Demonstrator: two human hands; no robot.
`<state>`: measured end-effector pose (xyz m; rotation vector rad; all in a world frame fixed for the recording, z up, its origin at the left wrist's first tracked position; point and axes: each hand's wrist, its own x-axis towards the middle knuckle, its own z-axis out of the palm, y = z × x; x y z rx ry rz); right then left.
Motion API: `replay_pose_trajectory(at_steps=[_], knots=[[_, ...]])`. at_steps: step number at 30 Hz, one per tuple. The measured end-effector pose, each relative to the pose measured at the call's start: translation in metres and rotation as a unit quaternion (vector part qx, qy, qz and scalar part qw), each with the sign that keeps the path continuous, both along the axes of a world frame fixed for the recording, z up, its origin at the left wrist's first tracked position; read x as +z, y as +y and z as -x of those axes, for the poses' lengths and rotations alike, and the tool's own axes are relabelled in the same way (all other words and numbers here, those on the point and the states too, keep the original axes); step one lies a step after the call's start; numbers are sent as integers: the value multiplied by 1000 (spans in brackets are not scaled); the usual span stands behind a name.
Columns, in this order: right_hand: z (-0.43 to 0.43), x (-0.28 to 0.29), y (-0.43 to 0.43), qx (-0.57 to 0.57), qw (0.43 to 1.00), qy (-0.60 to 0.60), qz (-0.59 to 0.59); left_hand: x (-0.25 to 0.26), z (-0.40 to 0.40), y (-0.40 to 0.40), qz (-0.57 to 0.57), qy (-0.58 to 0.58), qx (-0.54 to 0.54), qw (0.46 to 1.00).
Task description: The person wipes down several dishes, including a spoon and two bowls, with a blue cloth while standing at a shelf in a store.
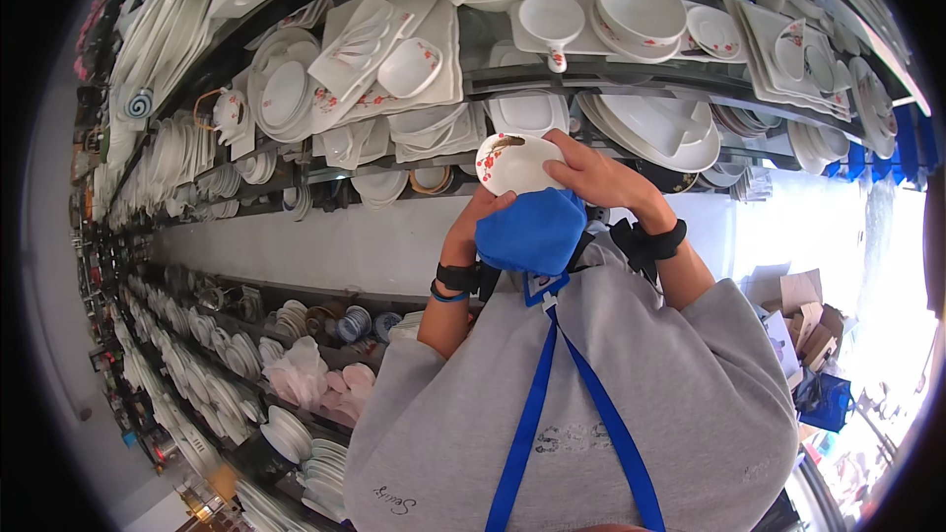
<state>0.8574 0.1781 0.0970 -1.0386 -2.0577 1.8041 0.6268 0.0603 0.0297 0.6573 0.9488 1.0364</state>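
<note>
A small white ceramic dish (521, 166) with red blossoms and a brown branch painted on it is held up in front of my chest. My left hand (479, 210) grips its lower left edge, the thumb at the rim. On the other side, my right hand (595, 171) has the right rim between thumb and fingers. A blue cloth (531, 230) hangs just below the dish, against both hands; which hand holds it I cannot tell. Behind the dish is the shelf edge with a white rounded square plate (528, 112) and a large oval platter (658, 129).
Glass shelves ahead bear a handled bowl (551, 17), a deep white bowl (641, 7) and blossom-painted plates (414, 68). A small teapot (230, 111) stands at left. Lower shelves behind my left side carry stacked plates (287, 434). Cardboard boxes (809, 318) lie at right.
</note>
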Motion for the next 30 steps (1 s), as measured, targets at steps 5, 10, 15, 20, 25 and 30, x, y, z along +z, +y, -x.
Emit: replay_pose_trajectory(at_steps=[5, 10, 15, 20, 25, 30], knots=[[-39, -2, 6, 8, 999, 5, 39, -11, -48, 3, 13, 0, 14, 1000], [-76, 1, 10, 18, 998, 24, 61, -42, -87, 2, -60, -36, 81, 994], [-108, 0, -2, 6, 989, 129, 65, -41, -101, 9, -50, -45, 106, 992], [-77, 11, -30, -55, 995, 84, -25, -28, -93, 22, -27, -37, 125, 991], [-36, 24, -28, -137, 990, 32, 6, -6, -68, 33, -4, -23, 150, 988], [-19, 31, -31, -173, 980, 69, -70, 2, -26, 35, -78, 9, 156, 985]])
